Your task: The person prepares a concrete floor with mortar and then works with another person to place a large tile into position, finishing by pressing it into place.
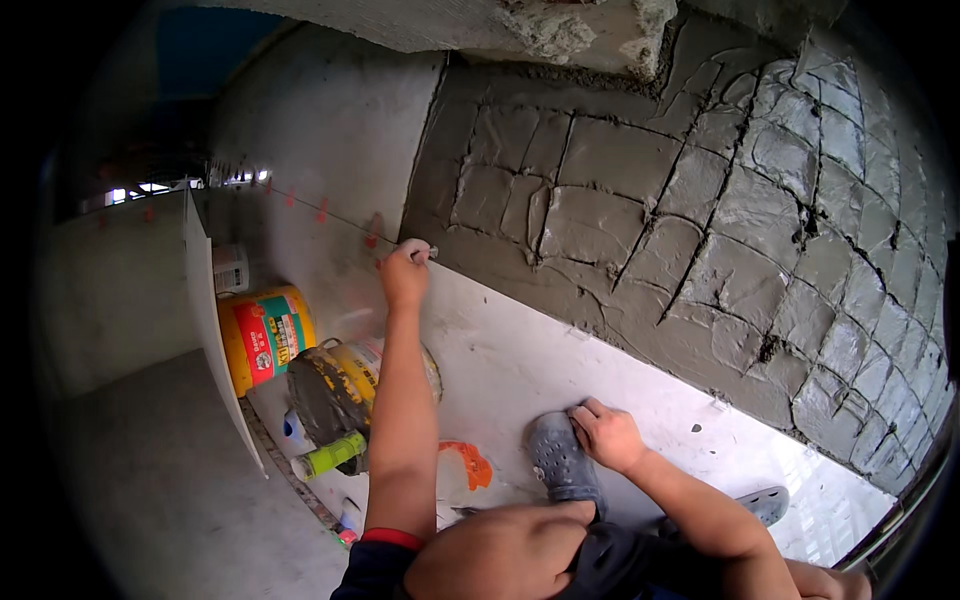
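Note:
My left hand [405,272] reaches far forward to the corner where the pale wall meets the wet mortar bed. Its fingers are pinched, and a small light-coloured piece shows at their tips, too small to name. Grey mortar [610,165], scored with crossing grooves, spreads from there to the right. Along its near side runs the edge of the white tile floor [500,340]. My right hand [608,435] is curled beside the toe of a grey clog [563,455] on my foot; whether anything is inside its fingers is hidden.
To the left stand a yellow bucket [270,335] and a mortar-smeared bucket [340,390]. A lime-green cylindrical handle [335,455] and an orange piece [468,466] are near them. A thin upright panel [205,300] stands farther left. Red wedges [371,238] line the wall joint. Rough concrete [560,30] overhangs the far side.

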A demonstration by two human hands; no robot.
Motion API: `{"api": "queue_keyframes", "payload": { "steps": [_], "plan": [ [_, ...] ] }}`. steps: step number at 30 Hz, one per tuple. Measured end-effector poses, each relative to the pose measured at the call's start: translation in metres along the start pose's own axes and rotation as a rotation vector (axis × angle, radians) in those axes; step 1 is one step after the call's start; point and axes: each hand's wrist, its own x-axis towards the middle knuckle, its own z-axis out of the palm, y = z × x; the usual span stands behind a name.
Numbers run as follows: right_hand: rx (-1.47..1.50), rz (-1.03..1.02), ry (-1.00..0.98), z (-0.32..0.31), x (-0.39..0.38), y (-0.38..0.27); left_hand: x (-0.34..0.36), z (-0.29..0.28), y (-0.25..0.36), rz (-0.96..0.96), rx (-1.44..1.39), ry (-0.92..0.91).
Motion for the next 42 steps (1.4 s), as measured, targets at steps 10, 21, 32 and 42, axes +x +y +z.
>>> {"api": "queue_keyframes", "payload": {
  "steps": [10,21,32,42],
  "plan": [
    [-0.001,0.034,0.049,-0.001,0.007,-0.001,0.0,-0.003,-0.004,0.219,0.152,-0.135],
    [0.017,0.037,0.058,0.001,0.014,-0.002,0.0,-0.003,0.004,0.366,0.331,-0.174],
    [0.037,0.042,0.066,0.003,0.016,-0.001,0.012,-0.007,0.004,0.357,0.218,-0.112],
    [0.056,0.054,0.072,0.003,0.02,-0.003,0.034,-0.028,-0.008,0.146,0.193,-0.114]
  ]
}}
